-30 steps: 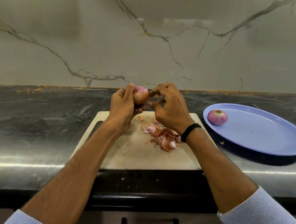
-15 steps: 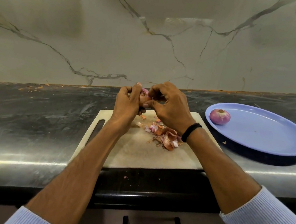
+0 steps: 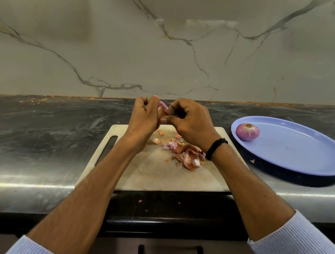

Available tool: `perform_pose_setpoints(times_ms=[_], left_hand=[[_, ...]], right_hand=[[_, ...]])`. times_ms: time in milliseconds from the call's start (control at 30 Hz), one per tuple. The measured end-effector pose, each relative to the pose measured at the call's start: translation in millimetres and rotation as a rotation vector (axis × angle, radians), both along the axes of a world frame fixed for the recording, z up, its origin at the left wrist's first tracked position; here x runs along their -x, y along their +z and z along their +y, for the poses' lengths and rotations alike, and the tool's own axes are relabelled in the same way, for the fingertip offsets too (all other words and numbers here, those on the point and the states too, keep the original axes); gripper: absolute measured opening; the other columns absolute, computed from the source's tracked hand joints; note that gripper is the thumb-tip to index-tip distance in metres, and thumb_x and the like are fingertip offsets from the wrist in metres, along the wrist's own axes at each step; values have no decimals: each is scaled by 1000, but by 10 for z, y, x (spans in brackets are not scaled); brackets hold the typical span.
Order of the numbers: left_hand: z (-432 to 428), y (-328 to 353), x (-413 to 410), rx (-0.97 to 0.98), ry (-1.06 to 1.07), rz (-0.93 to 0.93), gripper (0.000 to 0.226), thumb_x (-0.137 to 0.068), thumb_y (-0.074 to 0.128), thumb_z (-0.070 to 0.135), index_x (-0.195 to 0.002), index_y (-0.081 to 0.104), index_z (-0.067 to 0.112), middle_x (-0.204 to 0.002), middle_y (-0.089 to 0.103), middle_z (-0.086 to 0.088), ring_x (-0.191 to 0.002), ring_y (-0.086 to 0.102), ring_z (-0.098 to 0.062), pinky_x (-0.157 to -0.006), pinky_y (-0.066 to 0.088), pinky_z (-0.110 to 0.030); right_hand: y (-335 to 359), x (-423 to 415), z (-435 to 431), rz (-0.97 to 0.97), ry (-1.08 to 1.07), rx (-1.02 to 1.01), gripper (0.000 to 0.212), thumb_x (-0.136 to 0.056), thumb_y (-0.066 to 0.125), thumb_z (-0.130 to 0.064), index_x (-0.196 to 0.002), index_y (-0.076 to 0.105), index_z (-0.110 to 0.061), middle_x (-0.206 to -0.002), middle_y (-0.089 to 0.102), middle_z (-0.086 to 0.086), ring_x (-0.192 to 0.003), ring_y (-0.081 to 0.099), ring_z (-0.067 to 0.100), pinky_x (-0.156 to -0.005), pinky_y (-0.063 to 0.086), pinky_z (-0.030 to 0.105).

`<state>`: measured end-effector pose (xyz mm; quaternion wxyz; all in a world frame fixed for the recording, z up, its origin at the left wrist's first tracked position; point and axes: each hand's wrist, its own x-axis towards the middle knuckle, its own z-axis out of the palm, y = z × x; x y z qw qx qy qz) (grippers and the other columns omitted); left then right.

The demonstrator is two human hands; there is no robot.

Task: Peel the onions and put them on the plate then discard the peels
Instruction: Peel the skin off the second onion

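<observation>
Here the left hand (image 3: pixel 144 117) is cupping a small, half-peeled purple-and-tan onion (image 3: pixel 162 108), fingers curled tightly around its left side so that only a sliver of it is showing between the two hands. To do this step well, that hand is best kept as a firm cradle, turning the bulb a little at a time so each loose edge of skin comes round to the other hand, rather than squeezing hard enough to bruise the flesh. Just right of the grip, the right hand (image 3: pixel 189 120) is pinching at the onion with thumb and forefinger narrowly closed, seemingly on a flap of skin, though the flap itself is too hidden to confirm; pulling it downward and away should strip it cleanly. Both wrists are raised above the pale rectangular plastic cutting board (image 3: pixel 148 172), forearms converging from the lower corners, knuckles facing the camera. Below and slightly right of the grip, a heap of papery orange-pink onion peels (image 3: pixel 186 154) is lying on the board. Well to the right, one peeled round purple onion (image 3: pixel 247 131) is already resting on the wide lavender-blue oval plate (image 3: pixel 303 156).
</observation>
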<state>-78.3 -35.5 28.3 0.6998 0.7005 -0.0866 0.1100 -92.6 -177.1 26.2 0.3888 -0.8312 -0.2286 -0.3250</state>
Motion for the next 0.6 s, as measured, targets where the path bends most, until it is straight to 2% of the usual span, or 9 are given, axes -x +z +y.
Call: perform_pose_setpoints(times_ms=[133, 267, 400, 467, 533, 600], left_hand=[[-10, -2, 11, 21, -16, 24, 36, -103, 46, 33, -123, 47, 3, -90, 55, -5, -66, 49, -11, -51, 41, -24], [-24, 19, 30, 57, -58, 66, 30, -105, 44, 35, -121, 45, 9, -103, 59, -14, -71, 55, -19, -57, 45, -28], [-20, 84, 48, 139, -102, 134, 19, -106, 42, 34, -110, 47, 16, -118, 60, -25, -68, 60, -22, -54, 47, -27], [-15, 95, 62, 181, -135, 153, 23, -107, 42, 33, -117, 46, 13, -123, 58, -26, -72, 60, -24, -55, 49, -27], [-8, 90, 79, 201, -162, 157, 31, -108, 42, 33, -128, 45, 9, -126, 57, -26, -81, 61, -26, -60, 52, -28], [-9, 97, 110, 211, -188, 153, 34, -108, 42, 31, -134, 46, 9, -129, 56, -23, -88, 61, -26, -62, 55, -27]], right_hand=[[41, -2, -10, 20, 13, -83, 20, -82, 77, -23, -96, 67, -14, -92, 68, -2, -86, 63, 10, -75, 52, 16], [25, -38, -30, 0, -31, -84, 12, -86, 73, -17, -97, 70, -15, -94, 69, 0, -89, 64, 11, -78, 51, 13], [13, -84, -66, 2, -71, -136, 6, -87, 70, -13, -93, 72, -13, -90, 70, 0, -85, 64, 14, -77, 56, 29], [15, -83, -71, 5, -75, -127, 4, -88, 68, -13, -90, 71, -14, -89, 69, 0, -84, 63, 17, -76, 56, 35], [15, -73, -66, 12, -81, -68, 5, -91, 63, -12, -91, 68, -11, -90, 66, 2, -85, 58, 18, -77, 52, 27], [17, -59, -59, 22, -105, 4, 6, -93, 58, -10, -92, 64, -9, -91, 59, 5, -84, 51, 16, -73, 38, 8]])
